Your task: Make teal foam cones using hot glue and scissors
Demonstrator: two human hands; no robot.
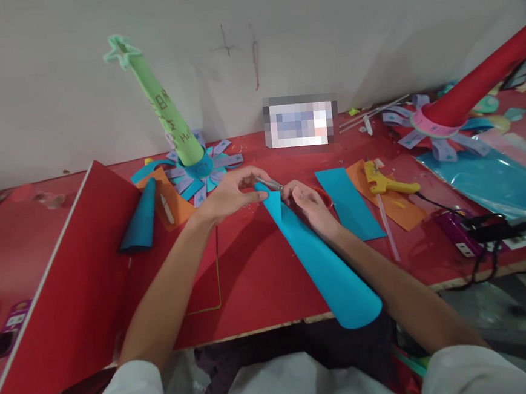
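A long blue paper cone (327, 265) lies slanted across the front of the table, its wide end past the near edge. My left hand (233, 193) pinches its narrow end, where a flap of paper is folded over. In my right hand (308, 204) is a pair of scissors (275, 184); the metal blades reach the cone's tip and part of a red handle shows behind the fingers. Whether the blades are apart is too small to tell. To the right of my right hand lies a flat blue paper strip (348, 205).
A green cone with a star top (165, 107) stands behind my left hand. A red board (77, 266) and small blue cone (142, 222) are left. Right are a yellow glue gun (387, 181), its cord, a purple power box (461, 236) and a red cone (485, 76).
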